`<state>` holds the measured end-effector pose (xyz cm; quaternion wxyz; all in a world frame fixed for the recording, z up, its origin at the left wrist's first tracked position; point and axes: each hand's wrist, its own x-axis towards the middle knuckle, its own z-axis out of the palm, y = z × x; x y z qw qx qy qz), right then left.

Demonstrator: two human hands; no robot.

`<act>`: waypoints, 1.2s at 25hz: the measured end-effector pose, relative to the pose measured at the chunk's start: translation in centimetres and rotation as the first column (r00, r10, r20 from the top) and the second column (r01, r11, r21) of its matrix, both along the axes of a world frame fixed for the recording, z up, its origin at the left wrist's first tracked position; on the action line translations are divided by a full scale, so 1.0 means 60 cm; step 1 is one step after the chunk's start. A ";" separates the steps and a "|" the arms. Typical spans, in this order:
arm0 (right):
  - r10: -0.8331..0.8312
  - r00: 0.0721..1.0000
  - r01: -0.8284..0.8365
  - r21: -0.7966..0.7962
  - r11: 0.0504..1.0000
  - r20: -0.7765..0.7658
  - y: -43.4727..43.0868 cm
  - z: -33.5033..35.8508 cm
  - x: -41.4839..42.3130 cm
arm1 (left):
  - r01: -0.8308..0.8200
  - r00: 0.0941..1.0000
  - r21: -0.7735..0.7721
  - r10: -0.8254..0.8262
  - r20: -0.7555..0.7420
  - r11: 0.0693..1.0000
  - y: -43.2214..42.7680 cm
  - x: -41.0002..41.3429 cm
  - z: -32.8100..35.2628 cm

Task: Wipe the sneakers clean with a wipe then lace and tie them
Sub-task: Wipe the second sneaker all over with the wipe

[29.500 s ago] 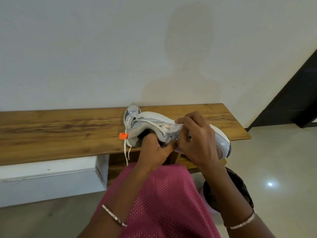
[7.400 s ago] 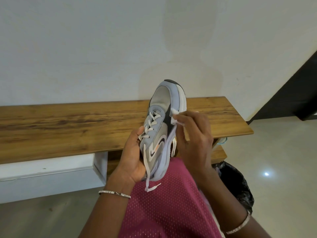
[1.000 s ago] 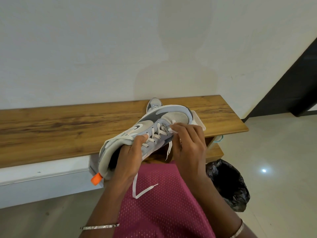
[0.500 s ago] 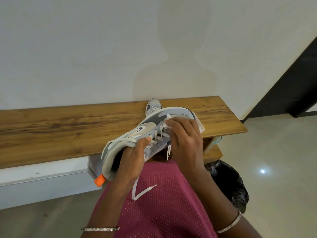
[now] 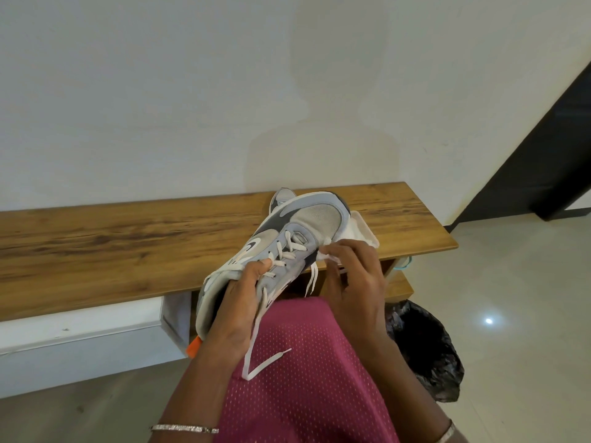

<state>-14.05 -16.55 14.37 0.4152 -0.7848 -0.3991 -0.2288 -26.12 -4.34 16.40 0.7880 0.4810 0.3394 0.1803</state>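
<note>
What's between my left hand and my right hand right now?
Head view: the sneaker's laced front and a dangling lace end lie between the left hand gripping it and the right hand pinching the wipe.

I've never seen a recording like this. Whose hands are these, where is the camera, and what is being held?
No machine here: these are a person's two bare hands, filmed by one camera worn on the head, looking down. The left hand grips a grey and white sneaker by its opening, above the lap. The right hand pinches a small white wipe against the sneaker's side. A loose lace hangs onto the pink garment. On the wooden bench behind, part of a second sneaker shows. A black bag sits on the floor.
</note>
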 end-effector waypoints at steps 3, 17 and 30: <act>-0.044 0.995 0.059 0.174 0.983 -0.091 0.005 0.044 0.029 | 0.016 0.999 -0.041 -0.014 0.038 0.999 0.001 0.000 -0.004; -0.007 0.953 0.114 0.336 0.935 -0.302 0.009 0.054 0.032 | 0.029 0.999 0.042 -0.028 -0.016 0.999 -0.003 -0.003 -0.003; -0.174 0.982 0.184 0.149 0.972 -0.077 0.019 0.061 0.049 | -0.022 0.999 0.320 0.028 -0.015 0.947 -0.027 -0.005 0.011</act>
